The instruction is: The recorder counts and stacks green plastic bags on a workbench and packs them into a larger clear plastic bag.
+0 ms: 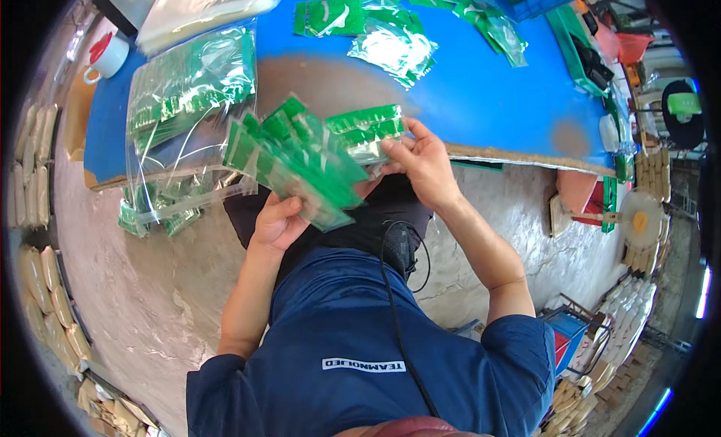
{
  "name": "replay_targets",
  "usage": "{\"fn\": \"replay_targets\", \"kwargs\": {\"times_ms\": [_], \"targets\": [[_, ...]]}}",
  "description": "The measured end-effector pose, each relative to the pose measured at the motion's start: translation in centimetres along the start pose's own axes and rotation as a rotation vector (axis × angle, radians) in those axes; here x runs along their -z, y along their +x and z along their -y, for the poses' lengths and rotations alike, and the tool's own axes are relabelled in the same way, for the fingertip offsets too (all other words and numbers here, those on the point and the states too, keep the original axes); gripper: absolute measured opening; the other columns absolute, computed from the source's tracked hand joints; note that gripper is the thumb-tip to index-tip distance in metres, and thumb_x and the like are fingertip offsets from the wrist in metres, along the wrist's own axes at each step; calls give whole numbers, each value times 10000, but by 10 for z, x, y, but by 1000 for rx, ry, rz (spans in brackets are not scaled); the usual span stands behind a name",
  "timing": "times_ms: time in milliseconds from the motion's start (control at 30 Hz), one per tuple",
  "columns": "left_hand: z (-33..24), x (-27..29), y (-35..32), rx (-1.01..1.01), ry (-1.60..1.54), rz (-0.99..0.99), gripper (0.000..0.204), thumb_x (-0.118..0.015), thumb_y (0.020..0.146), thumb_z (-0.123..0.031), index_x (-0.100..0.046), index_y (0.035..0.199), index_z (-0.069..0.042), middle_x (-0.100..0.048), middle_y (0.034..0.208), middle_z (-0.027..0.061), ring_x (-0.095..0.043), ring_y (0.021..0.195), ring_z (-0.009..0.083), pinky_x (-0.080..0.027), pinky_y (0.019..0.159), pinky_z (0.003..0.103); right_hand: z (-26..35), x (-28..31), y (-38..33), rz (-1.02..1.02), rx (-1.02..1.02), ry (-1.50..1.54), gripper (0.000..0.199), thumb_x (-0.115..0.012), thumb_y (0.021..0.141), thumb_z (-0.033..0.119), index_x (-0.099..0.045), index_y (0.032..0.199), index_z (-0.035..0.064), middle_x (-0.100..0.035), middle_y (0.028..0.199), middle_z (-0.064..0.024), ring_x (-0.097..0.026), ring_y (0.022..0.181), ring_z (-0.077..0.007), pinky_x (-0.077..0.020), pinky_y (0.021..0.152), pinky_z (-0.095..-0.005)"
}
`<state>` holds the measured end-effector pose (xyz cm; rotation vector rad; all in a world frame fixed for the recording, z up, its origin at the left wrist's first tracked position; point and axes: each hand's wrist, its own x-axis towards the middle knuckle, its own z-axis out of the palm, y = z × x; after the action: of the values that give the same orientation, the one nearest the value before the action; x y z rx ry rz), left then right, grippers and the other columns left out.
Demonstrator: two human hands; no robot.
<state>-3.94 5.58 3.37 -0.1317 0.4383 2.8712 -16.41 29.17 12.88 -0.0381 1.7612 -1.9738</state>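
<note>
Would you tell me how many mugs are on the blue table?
1: a white mug with a red lid stands at the blue table's far left corner; others may be hidden.

- Looking like a small packing workshop: green sachets (300, 155) piling up in clear bags (188, 99) on a worn blue counter (481, 91).
- Bare concrete floor (150, 287) showing underneath, with stacked packets (45, 279) lining the edges.
</note>
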Motion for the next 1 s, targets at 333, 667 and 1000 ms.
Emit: {"fn": "replay_targets", "kwargs": {"times_ms": [333,667,1000], "targets": [[-2,-14,6,-26,176,-67,533,-744,829,-1,-549,1323,-52,-641,1255,78,-612,1172,237,-485,1020,418,-9,5,7,133,-53,-106,260,-649,956,207,-551,1112,24,-661,910,-55,-607,674,-93,-499,402,-268],[3,-39,-4,-72,322,-253,588,-724,865,-46,-461,1391,-22,-594,1308,105,-580,1213,253,-451,1067,426,17,27,126,-299,971,-1560,523,-541,969,466,-570,1297,60,-512,1400,-201,-427,1358,-371,-351,1089,-559],[16,-28,-5,-86,205,-367,576,-672,898,-38,-428,1419,-25,-545,1372,113,-543,1266,266,-431,1098,454,14,32,80,275,736,-1164,363,-560,968,317,-632,1166,21,-597,1282,-191,-562,1185,-380,-412,1046,-485]]}}
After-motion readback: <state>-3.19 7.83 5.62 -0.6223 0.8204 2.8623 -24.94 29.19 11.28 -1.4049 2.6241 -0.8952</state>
